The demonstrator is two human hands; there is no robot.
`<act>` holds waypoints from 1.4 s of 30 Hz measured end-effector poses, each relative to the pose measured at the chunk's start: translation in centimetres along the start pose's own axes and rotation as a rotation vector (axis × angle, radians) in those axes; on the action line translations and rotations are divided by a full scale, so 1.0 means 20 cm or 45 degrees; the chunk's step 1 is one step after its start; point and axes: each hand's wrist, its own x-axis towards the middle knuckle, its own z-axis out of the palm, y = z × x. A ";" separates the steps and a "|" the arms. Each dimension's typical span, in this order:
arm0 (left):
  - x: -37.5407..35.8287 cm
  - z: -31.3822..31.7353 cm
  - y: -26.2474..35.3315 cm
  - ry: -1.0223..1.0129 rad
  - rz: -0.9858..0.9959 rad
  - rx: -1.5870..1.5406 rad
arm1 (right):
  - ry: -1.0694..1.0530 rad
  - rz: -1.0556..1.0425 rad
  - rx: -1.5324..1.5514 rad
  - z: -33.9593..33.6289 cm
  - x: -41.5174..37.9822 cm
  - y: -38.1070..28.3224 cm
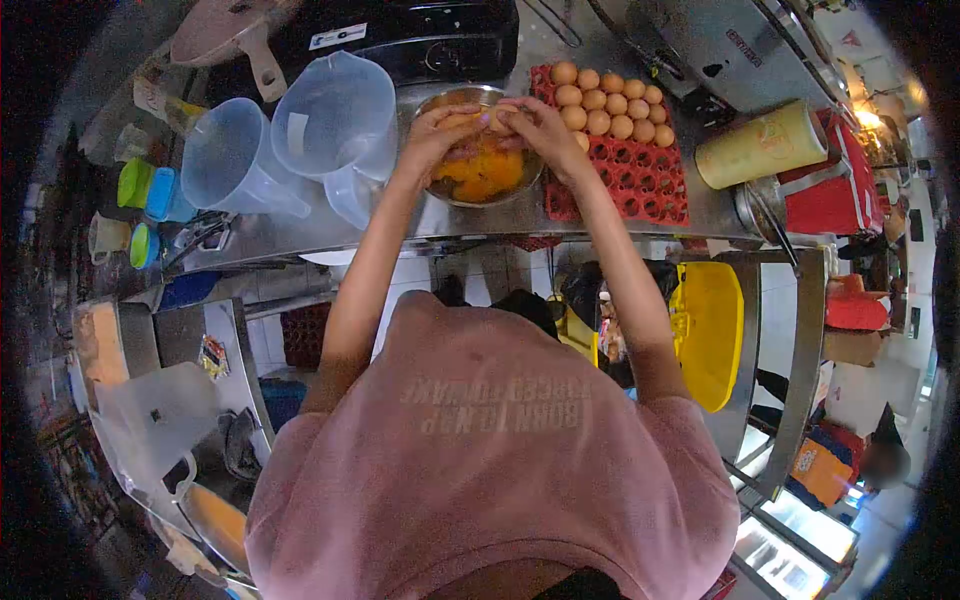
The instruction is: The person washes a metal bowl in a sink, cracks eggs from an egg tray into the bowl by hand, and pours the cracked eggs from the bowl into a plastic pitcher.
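A steel counter ran across a crowded kitchen stall, seen from above the person's pink shirt. On it sat a metal bowl holding broken yolks, orange and wet. Both hands met over its far rim: the left hand and the right hand had their fingers curled close around an egg held between them, just above the yolks. Just right of the bowl lay a red egg tray, with brown eggs filling only its far rows. Left of the bowl stood two clear plastic jugs; what they held could not be told. A yellow cylinder lay on its side beyond the tray. The shirt's print, seen upside down, could not be read with certainty.
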 end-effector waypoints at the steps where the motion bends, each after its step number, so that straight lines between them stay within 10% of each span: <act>1: 0.01 -0.01 0.00 -0.009 -0.036 -0.020 | -0.007 -0.001 -0.100 -0.01 0.02 0.01; 9: -0.02 0.01 0.07 -0.037 -0.114 -0.160 | 0.029 -0.257 -0.710 -0.08 0.17 -0.02; 21: -0.04 0.03 0.05 0.164 0.038 -0.206 | -0.088 -0.078 -0.326 -0.02 0.16 -0.04; 29: -0.13 0.16 0.19 0.217 0.346 0.746 | -0.055 0.149 0.874 -0.03 -0.01 0.11; 36: -0.10 0.16 0.11 -0.044 -0.038 -0.176 | 0.051 -0.207 1.362 -0.29 -0.47 0.25; 42: -0.05 0.01 -0.01 -0.042 -0.136 -0.781 | 1.049 -0.105 1.025 -0.54 -1.36 0.40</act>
